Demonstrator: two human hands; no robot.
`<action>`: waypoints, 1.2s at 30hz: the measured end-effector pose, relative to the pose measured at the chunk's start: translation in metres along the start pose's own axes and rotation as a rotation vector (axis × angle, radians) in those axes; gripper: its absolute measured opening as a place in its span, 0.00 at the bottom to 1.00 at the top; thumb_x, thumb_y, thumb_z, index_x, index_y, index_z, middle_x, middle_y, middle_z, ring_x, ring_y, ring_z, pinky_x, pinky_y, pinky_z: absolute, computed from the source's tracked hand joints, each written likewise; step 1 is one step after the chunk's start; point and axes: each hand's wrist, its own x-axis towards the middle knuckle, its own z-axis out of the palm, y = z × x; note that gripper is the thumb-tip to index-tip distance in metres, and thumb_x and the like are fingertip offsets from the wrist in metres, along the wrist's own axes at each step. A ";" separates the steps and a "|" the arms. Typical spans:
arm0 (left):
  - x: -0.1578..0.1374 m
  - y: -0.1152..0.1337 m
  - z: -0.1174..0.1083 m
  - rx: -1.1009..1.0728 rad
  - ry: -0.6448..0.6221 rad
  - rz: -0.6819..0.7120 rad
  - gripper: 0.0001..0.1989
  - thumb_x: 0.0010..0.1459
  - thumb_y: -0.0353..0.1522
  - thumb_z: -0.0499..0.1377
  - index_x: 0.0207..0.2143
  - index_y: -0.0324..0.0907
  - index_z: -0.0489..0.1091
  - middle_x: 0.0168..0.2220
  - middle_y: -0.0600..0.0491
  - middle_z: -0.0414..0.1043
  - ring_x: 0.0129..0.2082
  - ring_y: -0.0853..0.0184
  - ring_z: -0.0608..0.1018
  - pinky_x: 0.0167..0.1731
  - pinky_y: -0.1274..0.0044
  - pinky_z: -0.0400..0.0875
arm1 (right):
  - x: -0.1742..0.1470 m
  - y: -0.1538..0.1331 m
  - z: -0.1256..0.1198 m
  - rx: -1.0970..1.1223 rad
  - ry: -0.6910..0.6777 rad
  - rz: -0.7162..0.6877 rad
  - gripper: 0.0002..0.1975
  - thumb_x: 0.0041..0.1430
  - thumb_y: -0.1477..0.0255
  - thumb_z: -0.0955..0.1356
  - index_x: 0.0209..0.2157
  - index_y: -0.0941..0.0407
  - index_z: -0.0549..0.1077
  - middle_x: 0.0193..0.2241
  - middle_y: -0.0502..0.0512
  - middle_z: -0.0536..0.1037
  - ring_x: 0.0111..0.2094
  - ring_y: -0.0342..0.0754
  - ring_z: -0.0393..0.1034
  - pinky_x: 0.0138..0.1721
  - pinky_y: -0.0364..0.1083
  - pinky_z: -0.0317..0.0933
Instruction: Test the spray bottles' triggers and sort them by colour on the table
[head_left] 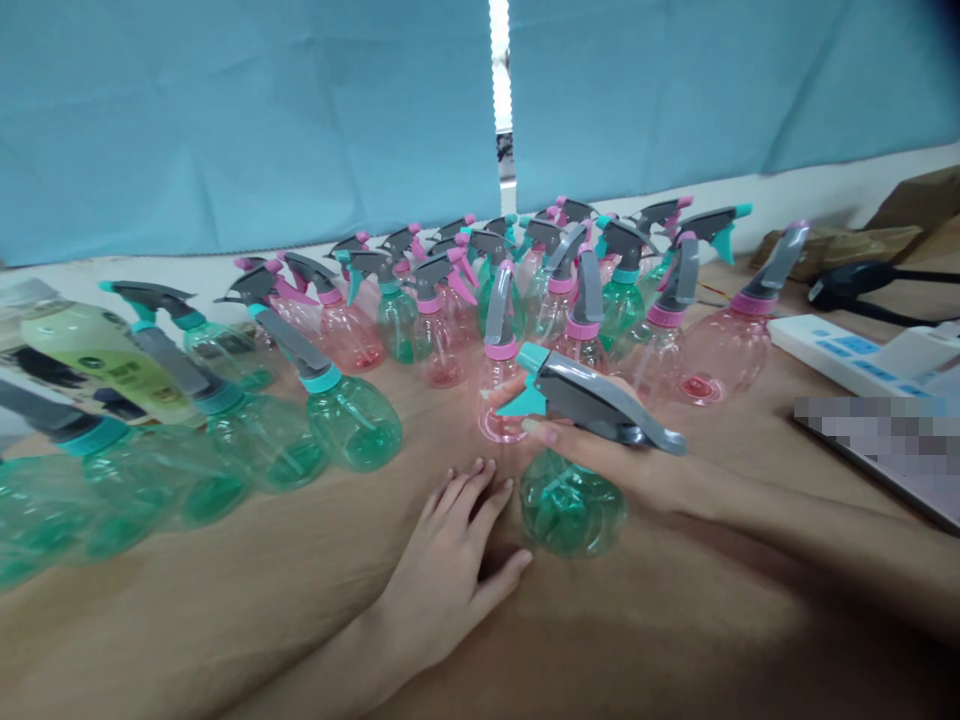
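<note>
My right hand (pixel 637 468) is wrapped round the neck of a green spray bottle (pixel 571 508), whose grey head and teal trigger point left. The bottle's base is at the table surface; I cannot tell whether it touches. Palm down on the brown table (pixel 360 610), my left hand (pixel 454 560) lies open with fingers stretched, a little left of that bottle and holding nothing. Just behind my right hand stands a pink spray bottle (pixel 499 395), partly hidden by the fingers. Another green spray bottle (pixel 356 425) stands upright to the left of my hands.
Several green bottles (pixel 266 435) line the left side, near a large labelled jug (pixel 112 350). Pink and green bottles crowd the back, before a blue cloth (pixel 262 120). At right are a pink bottle (pixel 724 350), a white power strip (pixel 840 355) and a dark-edged flat device (pixel 885 460).
</note>
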 end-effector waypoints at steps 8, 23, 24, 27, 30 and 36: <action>0.000 0.000 -0.001 0.011 -0.008 -0.005 0.27 0.63 0.42 0.54 0.60 0.37 0.59 0.63 0.40 0.58 0.63 0.51 0.61 0.58 0.54 0.59 | -0.002 0.003 0.000 -0.027 0.022 -0.027 0.11 0.58 0.69 0.68 0.44 0.52 0.73 0.39 0.49 0.79 0.35 0.47 0.74 0.36 0.46 0.69; 0.001 0.001 -0.001 -0.003 -0.004 -0.014 0.27 0.63 0.41 0.55 0.60 0.38 0.60 0.63 0.41 0.57 0.63 0.51 0.60 0.58 0.54 0.59 | -0.002 0.007 0.000 -0.039 0.032 -0.069 0.13 0.59 0.67 0.67 0.46 0.49 0.73 0.40 0.48 0.78 0.35 0.47 0.73 0.37 0.46 0.69; 0.001 0.001 -0.001 -0.006 0.000 -0.010 0.27 0.63 0.41 0.55 0.60 0.38 0.60 0.63 0.41 0.57 0.63 0.51 0.60 0.58 0.54 0.59 | -0.003 0.006 0.000 -0.061 0.033 -0.063 0.13 0.59 0.67 0.67 0.46 0.48 0.73 0.39 0.48 0.78 0.35 0.47 0.73 0.36 0.47 0.68; 0.000 0.001 -0.001 -0.014 0.006 -0.007 0.27 0.63 0.42 0.55 0.60 0.38 0.59 0.64 0.41 0.57 0.63 0.51 0.60 0.58 0.54 0.59 | -0.004 0.002 -0.001 -0.121 0.030 -0.030 0.11 0.59 0.66 0.67 0.45 0.46 0.73 0.34 0.48 0.77 0.30 0.48 0.71 0.31 0.48 0.67; -0.001 0.001 -0.001 -0.022 0.005 -0.009 0.27 0.63 0.42 0.55 0.60 0.38 0.59 0.63 0.41 0.58 0.63 0.51 0.60 0.59 0.55 0.58 | -0.003 -0.003 -0.002 -0.088 0.019 -0.008 0.08 0.59 0.66 0.67 0.41 0.46 0.73 0.32 0.47 0.75 0.30 0.47 0.70 0.30 0.47 0.67; 0.000 0.000 -0.001 -0.009 -0.005 -0.008 0.27 0.63 0.42 0.54 0.61 0.38 0.59 0.64 0.41 0.57 0.63 0.52 0.59 0.59 0.55 0.57 | -0.003 -0.007 0.001 0.032 0.000 0.014 0.03 0.58 0.68 0.68 0.34 0.51 0.70 0.32 0.47 0.74 0.31 0.44 0.69 0.32 0.43 0.66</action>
